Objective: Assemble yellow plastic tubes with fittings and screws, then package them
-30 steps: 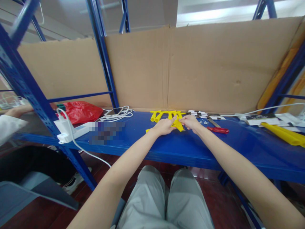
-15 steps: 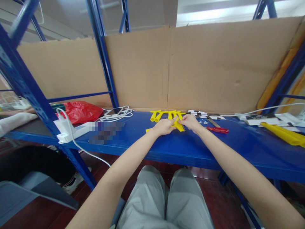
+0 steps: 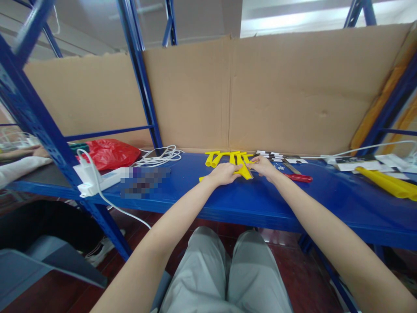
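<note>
My left hand (image 3: 224, 174) is closed around a yellow plastic piece with a flared, flat end (image 3: 246, 174), held low over the blue shelf. From the other side my right hand (image 3: 263, 168) reaches in, thumb and fingers pinched near the piece's upper right edge. Anything between those fingertips is too small to make out. Just behind the hands lie several yellow T-shaped pieces with tubular handles (image 3: 216, 161). A red-handled screwdriver (image 3: 300, 178) rests right of my right hand, close to some small whitish parts (image 3: 279, 166).
Black-and-white strips (image 3: 269, 154) lie at the back by the cardboard wall (image 3: 276, 95). More yellow tubes (image 3: 386, 182) are far right. On the left are a white power strip (image 3: 112, 177), coiled white cable (image 3: 164, 156) and a red plastic bag (image 3: 112, 153). Another person's arm (image 3: 24, 167) shows beyond the post.
My right hand has shifted slightly, its fingertips now a little apart from my left thumb. My left hand keeps its hold on the yellow piece, almost unmoved.
</note>
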A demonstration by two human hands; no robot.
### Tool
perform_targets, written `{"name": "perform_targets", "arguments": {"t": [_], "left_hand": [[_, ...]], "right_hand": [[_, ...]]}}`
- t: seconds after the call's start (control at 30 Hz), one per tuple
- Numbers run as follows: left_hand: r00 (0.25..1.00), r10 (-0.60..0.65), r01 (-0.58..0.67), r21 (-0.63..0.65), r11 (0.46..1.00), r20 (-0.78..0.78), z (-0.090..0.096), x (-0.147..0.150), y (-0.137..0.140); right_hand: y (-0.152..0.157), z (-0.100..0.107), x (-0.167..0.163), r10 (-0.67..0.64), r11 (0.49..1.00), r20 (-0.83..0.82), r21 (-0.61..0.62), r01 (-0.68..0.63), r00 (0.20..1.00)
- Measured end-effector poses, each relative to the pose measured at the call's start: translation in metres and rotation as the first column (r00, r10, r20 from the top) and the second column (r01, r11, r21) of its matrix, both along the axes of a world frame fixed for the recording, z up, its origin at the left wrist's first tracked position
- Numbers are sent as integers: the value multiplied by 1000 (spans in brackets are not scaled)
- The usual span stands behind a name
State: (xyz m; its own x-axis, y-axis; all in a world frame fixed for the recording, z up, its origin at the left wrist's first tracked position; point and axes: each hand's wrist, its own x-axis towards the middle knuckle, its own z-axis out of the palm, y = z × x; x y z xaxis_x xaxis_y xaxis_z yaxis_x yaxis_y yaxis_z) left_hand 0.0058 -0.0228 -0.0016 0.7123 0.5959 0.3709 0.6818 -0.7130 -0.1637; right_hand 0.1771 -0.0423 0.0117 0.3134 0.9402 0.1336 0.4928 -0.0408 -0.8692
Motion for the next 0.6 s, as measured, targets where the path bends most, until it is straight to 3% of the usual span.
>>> {"name": "perform_targets", "arguments": {"t": [0.13,0.33,0.6], "left_hand": [[1000,6,-6,-18,1000,7,0,0,-1],[1000,4,-4,-8,1000,16,1,1,-1],[999,50,-50,21,999,-21,3,2,-6]], "right_hand": [[-2,2,7,85,996,-22,-32,-85,996],[-7,5,10,281,917,-330,-185,-354,901],[-5,2,11,321,912,-375,-126,-391,870]]}}
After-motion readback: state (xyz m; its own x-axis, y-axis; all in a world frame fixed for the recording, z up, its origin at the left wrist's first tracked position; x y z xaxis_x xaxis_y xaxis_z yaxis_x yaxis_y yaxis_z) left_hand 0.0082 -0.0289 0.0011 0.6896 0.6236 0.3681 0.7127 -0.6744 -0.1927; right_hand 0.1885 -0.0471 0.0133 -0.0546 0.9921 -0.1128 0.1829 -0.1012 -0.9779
